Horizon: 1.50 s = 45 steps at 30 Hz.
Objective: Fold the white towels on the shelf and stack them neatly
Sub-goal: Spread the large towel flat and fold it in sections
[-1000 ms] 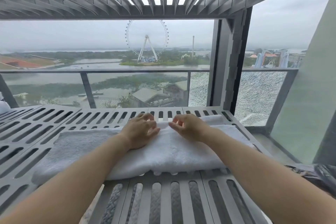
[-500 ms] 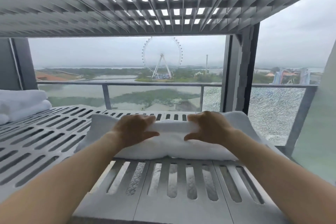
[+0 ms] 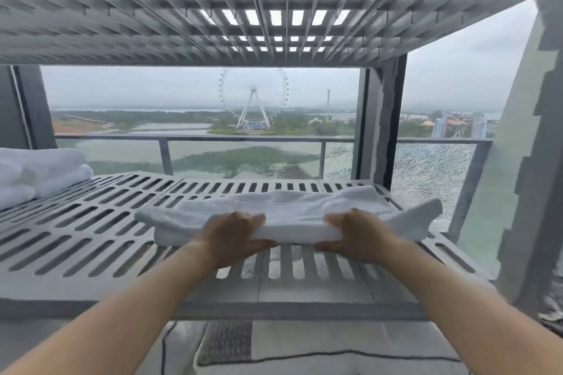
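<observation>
A white towel [image 3: 292, 210], folded into a long thick strip, lies on the right half of the grey slotted shelf [image 3: 91, 222]. My left hand [image 3: 231, 237] grips its near edge left of centre, fingers on top and thumb underneath. My right hand [image 3: 356, 234] grips the same edge right of centre the same way. The towel's right end sticks out loose past the shelf's right side. A stack of folded white towels [image 3: 39, 173] sits at the far left of the shelf.
Another slotted shelf [image 3: 274, 27] hangs close overhead. A grey upright post [image 3: 384, 125] stands at the shelf's back right corner. Behind are a glass balcony railing [image 3: 243, 143] and a cracked glass panel [image 3: 426, 173]. Below the shelf lies patterned fabric [image 3: 304, 350].
Both hands slid from the towel's top toward me and now grip its near edge. The view has dropped lower, level with the shelf.
</observation>
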Each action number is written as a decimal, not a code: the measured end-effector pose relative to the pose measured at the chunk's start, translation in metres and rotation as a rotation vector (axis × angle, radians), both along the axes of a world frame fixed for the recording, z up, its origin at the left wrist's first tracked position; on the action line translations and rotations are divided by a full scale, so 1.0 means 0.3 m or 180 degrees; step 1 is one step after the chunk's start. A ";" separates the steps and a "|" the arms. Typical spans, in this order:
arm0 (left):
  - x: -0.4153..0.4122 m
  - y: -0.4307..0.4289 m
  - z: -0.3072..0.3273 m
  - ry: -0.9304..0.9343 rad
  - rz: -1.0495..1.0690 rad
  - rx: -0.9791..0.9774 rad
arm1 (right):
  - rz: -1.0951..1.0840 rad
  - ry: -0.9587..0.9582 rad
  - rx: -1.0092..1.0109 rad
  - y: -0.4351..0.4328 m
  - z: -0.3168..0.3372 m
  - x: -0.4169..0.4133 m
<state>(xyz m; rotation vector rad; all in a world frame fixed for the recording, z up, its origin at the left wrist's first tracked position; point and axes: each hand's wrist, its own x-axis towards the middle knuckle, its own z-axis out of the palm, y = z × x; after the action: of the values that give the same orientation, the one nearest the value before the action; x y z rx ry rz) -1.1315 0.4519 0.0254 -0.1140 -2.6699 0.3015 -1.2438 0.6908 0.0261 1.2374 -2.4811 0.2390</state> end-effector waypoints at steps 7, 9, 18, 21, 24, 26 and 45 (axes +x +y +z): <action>0.128 0.048 -0.038 -0.0332 -0.0368 0.0127 | -0.0523 -0.0305 0.0015 0.067 -0.031 0.180; 0.146 0.057 -0.048 -0.0392 -0.0360 0.0152 | -0.0575 -0.0433 -0.0131 0.084 -0.036 0.211; 0.135 0.020 0.003 -0.0409 -0.0458 0.0971 | -0.0351 -0.0686 -0.0361 0.033 0.037 0.204; 0.063 0.005 0.015 -0.0338 -0.0371 0.1058 | -0.0200 -0.0536 -0.0492 -0.025 0.053 0.129; -0.038 -0.020 0.005 -0.0282 -0.0279 0.0956 | -0.0191 -0.0426 -0.0349 -0.087 0.053 0.030; -0.113 -0.043 -0.017 -0.0338 -0.0231 0.0823 | -0.0190 -0.0450 -0.0257 -0.130 0.033 -0.040; -0.507 -0.261 -0.055 -0.0301 -0.0378 0.1371 | -0.0203 -0.1043 -0.0251 -0.337 -0.033 -0.451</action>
<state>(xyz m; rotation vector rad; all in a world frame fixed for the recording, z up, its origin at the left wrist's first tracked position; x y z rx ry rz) -1.2837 0.3737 0.0088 -0.1530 -2.7393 -0.3241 -1.3792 0.5898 0.0161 1.1631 -2.7488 0.5578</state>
